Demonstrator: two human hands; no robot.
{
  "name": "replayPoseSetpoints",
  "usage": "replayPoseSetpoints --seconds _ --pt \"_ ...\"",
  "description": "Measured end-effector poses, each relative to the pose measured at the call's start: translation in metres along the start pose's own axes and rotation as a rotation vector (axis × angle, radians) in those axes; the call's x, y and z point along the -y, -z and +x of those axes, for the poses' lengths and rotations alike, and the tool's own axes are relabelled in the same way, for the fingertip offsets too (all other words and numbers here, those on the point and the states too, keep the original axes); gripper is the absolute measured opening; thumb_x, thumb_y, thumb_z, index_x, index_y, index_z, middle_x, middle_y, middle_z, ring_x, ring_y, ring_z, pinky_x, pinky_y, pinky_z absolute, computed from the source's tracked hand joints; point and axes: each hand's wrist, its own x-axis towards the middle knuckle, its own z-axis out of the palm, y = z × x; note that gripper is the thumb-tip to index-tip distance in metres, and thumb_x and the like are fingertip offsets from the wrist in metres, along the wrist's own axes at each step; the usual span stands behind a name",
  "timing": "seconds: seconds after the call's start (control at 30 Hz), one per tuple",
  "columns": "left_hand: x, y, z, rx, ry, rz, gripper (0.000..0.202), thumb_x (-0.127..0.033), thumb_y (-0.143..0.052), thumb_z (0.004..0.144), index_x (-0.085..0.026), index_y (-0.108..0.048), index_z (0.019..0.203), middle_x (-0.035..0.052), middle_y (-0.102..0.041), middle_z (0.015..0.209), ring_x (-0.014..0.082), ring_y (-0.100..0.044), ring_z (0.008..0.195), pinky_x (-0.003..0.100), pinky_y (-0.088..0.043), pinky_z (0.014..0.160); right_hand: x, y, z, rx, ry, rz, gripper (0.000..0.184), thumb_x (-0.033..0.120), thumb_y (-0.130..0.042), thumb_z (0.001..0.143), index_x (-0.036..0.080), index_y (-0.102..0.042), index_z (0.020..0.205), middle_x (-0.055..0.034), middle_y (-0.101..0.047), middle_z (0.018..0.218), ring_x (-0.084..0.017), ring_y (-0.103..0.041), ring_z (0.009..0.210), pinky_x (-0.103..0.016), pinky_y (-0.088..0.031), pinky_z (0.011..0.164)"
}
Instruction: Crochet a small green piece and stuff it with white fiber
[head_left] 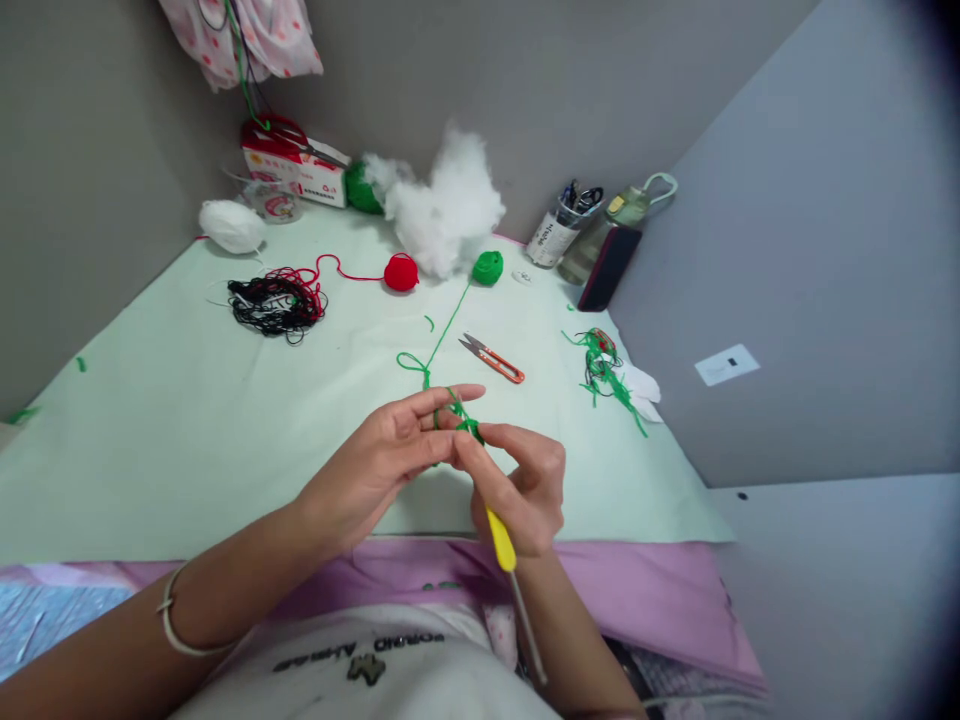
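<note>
My left hand (397,450) is closed on a small piece of green crochet work (470,428), its thumb and fingers pinching the near side while green yarn runs over the raised index finger. Held in my right hand (525,485) is a crochet hook with a yellow handle (501,540); its metal shaft sticks out toward my body. The hook's working tip is at the green piece, mostly hidden by the fingers. From the left hand a green strand leads up the table to a small green yarn ball (487,267).
Orange thread snips (493,358) lie just beyond my hands. Farther back are a red yarn ball (401,272), white stuffing (450,205), tangled black yarn (274,305) and white yarn (232,226). On the right stand a pen cup (553,238), a phone (609,268) and green yarn scraps (600,365).
</note>
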Motion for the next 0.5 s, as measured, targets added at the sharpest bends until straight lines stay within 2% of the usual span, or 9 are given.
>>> replayPoseSetpoints --seconds 0.07,0.1,0.2,0.27,0.33,0.4,0.5 --pt "0.000 0.005 0.002 0.052 0.067 -0.068 0.043 -0.033 -0.078 0.087 -0.028 -0.074 0.129 0.0018 -0.064 0.100 0.0149 -0.058 0.092 0.027 -0.048 0.087 0.004 0.004 0.009 -0.019 -0.089 0.150 0.036 0.010 -0.066 0.093 0.032 -0.075 0.120 -0.0064 -0.076 0.108 -0.022 -0.074 0.095 -0.036 -0.063 0.076" --pt "-0.001 0.007 0.003 0.045 0.060 -0.060 0.041 -0.031 -0.079 0.086 -0.028 -0.075 0.127 0.0016 -0.064 0.098 0.0143 -0.057 0.090 0.026 -0.047 0.086 0.006 0.007 0.014 -0.027 -0.186 0.258 0.031 0.012 -0.063 0.096 0.031 -0.076 0.116 -0.0051 -0.077 0.101 -0.021 -0.074 0.090 -0.037 -0.062 0.075" --pt "-0.003 0.011 0.004 -0.013 -0.048 0.058 0.035 -0.028 -0.080 0.085 -0.028 -0.080 0.120 0.0001 -0.060 0.092 0.0133 -0.053 0.086 0.026 -0.045 0.083 0.012 0.013 0.028 -0.085 -0.476 0.514 0.020 0.019 -0.057 0.101 0.025 -0.076 0.100 -0.0043 -0.075 0.088 -0.017 -0.069 0.073 -0.034 -0.059 0.063" --pt "-0.004 0.011 0.004 -0.018 -0.114 0.154 0.032 -0.027 -0.079 0.086 -0.031 -0.080 0.118 -0.0004 -0.059 0.091 0.0138 -0.054 0.087 0.027 -0.045 0.085 0.014 0.013 0.031 -0.092 -0.582 0.627 0.019 0.025 -0.057 0.102 0.023 -0.075 0.095 -0.0049 -0.074 0.086 -0.016 -0.066 0.068 -0.032 -0.056 0.057" --pt "-0.004 0.009 0.003 0.006 -0.146 0.231 0.032 -0.026 -0.077 0.089 -0.033 -0.079 0.120 -0.0004 -0.062 0.094 0.0149 -0.056 0.091 0.029 -0.045 0.089 0.014 0.011 0.030 -0.079 -0.608 0.675 0.018 0.027 -0.059 0.101 0.023 -0.074 0.093 -0.0048 -0.073 0.086 -0.016 -0.067 0.072 -0.031 -0.057 0.059" --pt "-0.004 0.006 0.002 0.025 -0.152 0.281 0.033 -0.027 -0.076 0.090 -0.033 -0.078 0.122 0.0002 -0.065 0.096 0.0157 -0.057 0.093 0.030 -0.045 0.090 0.013 0.007 0.029 -0.071 -0.561 0.643 0.017 0.025 -0.061 0.100 0.024 -0.076 0.093 -0.0040 -0.074 0.085 -0.018 -0.069 0.080 -0.032 -0.058 0.066" --pt "-0.002 0.001 0.001 -0.024 -0.142 0.276 0.033 -0.031 -0.078 0.088 -0.029 -0.078 0.121 0.0005 -0.064 0.092 0.0150 -0.056 0.088 0.029 -0.048 0.086 0.014 0.003 0.028 -0.051 -0.501 0.579 0.016 0.022 -0.063 0.099 0.025 -0.078 0.095 -0.0035 -0.076 0.086 -0.019 -0.070 0.087 -0.035 -0.060 0.074"
